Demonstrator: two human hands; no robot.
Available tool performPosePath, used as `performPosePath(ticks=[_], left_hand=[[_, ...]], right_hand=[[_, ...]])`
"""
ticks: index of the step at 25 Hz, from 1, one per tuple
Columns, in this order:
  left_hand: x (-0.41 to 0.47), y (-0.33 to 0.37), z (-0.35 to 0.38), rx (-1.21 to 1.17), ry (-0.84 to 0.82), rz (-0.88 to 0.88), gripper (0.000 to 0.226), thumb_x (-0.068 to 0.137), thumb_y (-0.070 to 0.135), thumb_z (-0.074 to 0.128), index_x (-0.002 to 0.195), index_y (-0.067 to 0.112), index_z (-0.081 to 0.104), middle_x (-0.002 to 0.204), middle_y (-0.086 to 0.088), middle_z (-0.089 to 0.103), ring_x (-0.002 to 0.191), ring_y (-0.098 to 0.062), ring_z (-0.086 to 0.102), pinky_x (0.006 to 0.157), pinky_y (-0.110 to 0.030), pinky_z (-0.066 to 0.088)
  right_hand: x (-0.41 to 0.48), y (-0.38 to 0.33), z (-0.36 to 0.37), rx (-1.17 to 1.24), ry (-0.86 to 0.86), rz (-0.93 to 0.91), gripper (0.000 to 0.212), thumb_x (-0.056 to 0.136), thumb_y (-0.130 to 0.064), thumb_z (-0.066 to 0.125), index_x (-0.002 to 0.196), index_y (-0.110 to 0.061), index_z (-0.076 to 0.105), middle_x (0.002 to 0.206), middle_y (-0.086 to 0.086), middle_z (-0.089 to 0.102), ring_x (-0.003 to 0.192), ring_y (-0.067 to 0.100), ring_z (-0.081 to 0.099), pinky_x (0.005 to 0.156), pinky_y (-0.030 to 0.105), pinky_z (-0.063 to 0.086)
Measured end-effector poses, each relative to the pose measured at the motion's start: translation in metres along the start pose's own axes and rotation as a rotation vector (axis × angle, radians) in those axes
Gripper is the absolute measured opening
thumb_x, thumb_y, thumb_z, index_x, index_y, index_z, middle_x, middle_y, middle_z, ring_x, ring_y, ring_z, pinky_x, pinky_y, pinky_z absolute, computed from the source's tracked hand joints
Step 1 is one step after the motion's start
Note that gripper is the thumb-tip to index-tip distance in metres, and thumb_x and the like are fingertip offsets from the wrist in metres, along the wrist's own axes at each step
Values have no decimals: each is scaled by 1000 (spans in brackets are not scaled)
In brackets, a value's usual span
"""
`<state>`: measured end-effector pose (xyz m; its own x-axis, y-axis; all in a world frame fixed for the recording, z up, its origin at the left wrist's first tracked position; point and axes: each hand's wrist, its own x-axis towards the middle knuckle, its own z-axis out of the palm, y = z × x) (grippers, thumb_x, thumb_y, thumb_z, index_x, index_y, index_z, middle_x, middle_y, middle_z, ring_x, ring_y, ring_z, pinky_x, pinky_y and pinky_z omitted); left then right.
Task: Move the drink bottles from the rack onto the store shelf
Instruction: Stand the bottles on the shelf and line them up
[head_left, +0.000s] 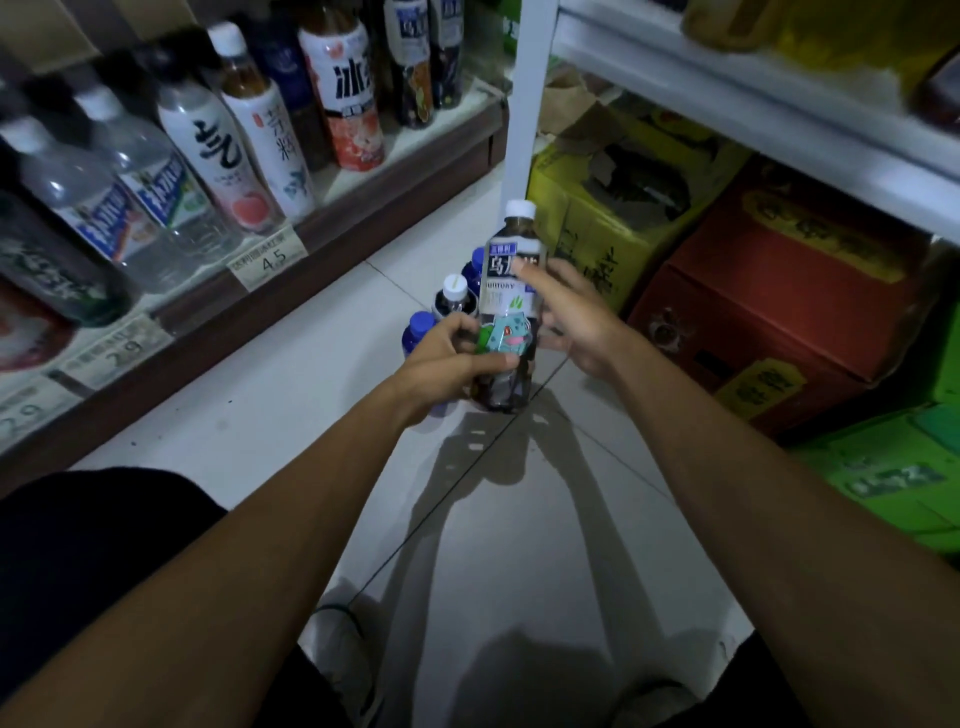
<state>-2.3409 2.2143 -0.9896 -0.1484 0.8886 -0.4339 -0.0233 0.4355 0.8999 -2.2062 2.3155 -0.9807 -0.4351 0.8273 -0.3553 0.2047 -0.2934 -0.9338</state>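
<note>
Forearms reach low over the floor (260, 415); left hand (452, 358) grips the upright tea bottle (511, 270) near its base, right hand (571, 322) spread-fingered against its label; pickup seemingly done, next comes a leftward carry onto the store shelf (395, 192).

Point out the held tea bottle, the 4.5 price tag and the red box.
tea bottle (501, 291): head view, its white label.
price tag (268, 258): head view, its printed number.
red box (779, 312): head view, its broad side.

At left shelf (337, 228), at right cartons (779, 291) under rack (727, 88) — bottles (455, 292) on floor (291, 395) between.
</note>
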Motion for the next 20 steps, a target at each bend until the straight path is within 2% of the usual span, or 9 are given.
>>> performPosePath(ticks=[3,5,7,9,11,13,17,18,20], left_hand=[[5,6,3,-10,29,-1,41,76,20,79,105,17,50,99,-1,69,89,-18,69,72,-37,57],[6,12,7,-4,-4,-25,39,80,23,76,107,17,49,101,-1,66,89,-18,69,74,-37,57],[8,16,11,-41,-46,-80,34,86,26,69,111,17,48,105,-6,67,89,-19,69,66,-31,57],[13,18,15,-100,-84,-124,27,91,27,62,113,18,49,111,-11,67,95,-24,69,71,-33,57],[21,26,20,-119,-86,-130,25,93,22,59,115,15,49,115,-14,65,100,-28,68,76,-35,56],[26,36,26,-97,-90,-133,26,93,19,60,115,12,48,115,-16,65,96,-27,68,68,-31,56],[15,88,25,-86,-126,-155,43,91,13,62,130,15,44,96,-12,67,67,-15,70,50,-23,53],[12,102,19,-86,-130,-151,45,91,11,62,133,15,45,94,-12,67,66,-15,70,50,-24,54],[-6,134,11,-74,-118,-149,46,90,11,63,133,15,48,104,-12,68,79,-20,71,59,-29,58]], right_hand=[[0,-4,1,-21,-52,9,40,82,-31,77,118,-26,60,109,-2,73,95,19,73,75,36,59],[2,-8,-5,-26,-16,22,36,80,-27,78,112,-24,61,105,-1,74,92,18,73,69,31,58],[7,-8,-12,-31,21,38,32,78,-26,80,104,-23,63,104,2,74,91,19,73,74,34,59],[14,-3,-20,-9,49,66,34,74,-24,82,103,-18,66,101,5,76,91,22,74,84,42,59],[17,1,-28,49,97,87,40,73,-24,83,108,-12,67,98,8,76,89,25,74,85,45,59],[17,-1,-35,95,129,98,41,74,-27,81,109,-11,66,99,9,76,90,27,74,80,40,60],[-2,-42,-45,136,93,129,41,81,-30,75,117,-13,65,107,9,74,93,24,72,71,31,56],[-6,-60,-44,122,69,141,39,83,-30,74,118,-15,65,109,8,73,94,23,71,71,30,56],[-23,-103,-41,62,3,165,35,84,-34,72,117,-21,65,109,3,73,98,21,70,75,31,56]])
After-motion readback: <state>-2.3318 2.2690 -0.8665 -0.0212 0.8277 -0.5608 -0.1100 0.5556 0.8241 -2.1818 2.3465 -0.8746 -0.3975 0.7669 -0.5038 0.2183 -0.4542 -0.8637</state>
